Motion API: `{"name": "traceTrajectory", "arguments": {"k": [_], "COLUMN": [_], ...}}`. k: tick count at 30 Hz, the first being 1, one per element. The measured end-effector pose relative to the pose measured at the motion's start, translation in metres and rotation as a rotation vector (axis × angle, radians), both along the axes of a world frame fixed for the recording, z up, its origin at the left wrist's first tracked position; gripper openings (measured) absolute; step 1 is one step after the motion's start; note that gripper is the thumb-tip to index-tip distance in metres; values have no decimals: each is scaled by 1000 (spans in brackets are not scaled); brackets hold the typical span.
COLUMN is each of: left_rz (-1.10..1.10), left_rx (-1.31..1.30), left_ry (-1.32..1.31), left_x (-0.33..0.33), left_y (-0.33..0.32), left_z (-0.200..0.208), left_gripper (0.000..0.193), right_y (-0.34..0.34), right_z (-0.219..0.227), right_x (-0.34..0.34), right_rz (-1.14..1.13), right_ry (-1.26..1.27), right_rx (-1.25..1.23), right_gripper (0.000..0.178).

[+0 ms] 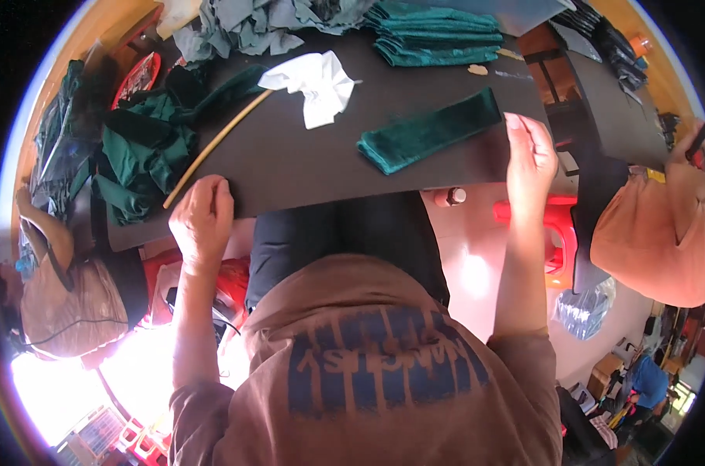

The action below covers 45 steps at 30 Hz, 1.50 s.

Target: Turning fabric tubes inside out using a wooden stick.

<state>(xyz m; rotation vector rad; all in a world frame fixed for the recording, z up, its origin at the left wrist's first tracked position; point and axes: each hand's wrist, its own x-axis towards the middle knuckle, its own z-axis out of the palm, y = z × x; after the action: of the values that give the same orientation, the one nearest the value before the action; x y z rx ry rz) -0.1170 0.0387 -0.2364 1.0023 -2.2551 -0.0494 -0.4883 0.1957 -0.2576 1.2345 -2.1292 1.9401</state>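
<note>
A folded strip of dark green velvet (pixel 434 132) lies slantwise on the dark table. Just beyond its right end is my right hand (pixel 532 155), fingers loosely bent and a little apart, holding nothing and not visibly touching the strip. My left hand (pixel 203 219) is closed in a loose fist at the table's near edge, and nothing shows sticking out of it. Close by, the lower end of a thin wooden stick (pixel 216 144) lies near this fist. The stick's upper end reaches a crumpled white cloth (pixel 317 85).
Rumpled green velvet pieces (pixel 146 144) lie at the left. At the back are grey-green scraps (pixel 251 27) and a stack of folded green velvet (pixel 434 35). Below the table stand a red stool (pixel 558 233) and a small bottle (pixel 449 196). An orange bag (pixel 651 241) hangs at the right.
</note>
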Motion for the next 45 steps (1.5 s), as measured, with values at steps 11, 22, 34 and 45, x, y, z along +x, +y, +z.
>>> {"name": "traceTrajectory", "arguments": {"k": [11,22,34,45], "left_rz": [-26,-61,-142,-58], "left_rx": [-31,-113,-87,376], "left_ry": [-100,-280,-224,186], "left_x": [-10,-16,-1,11], "left_y": [-35,-58,-44,-26], "left_z": [31,8,14,38], "left_gripper": [20,8,10,8], "right_y": [-94,-244,-204,-96], "right_z": [104,46,97,108], "right_x": [98,171,164,170], "right_rz": [278,554,759,869], "right_ry": [494,1043,74,-1033], "right_rx": [102,226,279,76], "right_gripper": [10,14,17,13]}}
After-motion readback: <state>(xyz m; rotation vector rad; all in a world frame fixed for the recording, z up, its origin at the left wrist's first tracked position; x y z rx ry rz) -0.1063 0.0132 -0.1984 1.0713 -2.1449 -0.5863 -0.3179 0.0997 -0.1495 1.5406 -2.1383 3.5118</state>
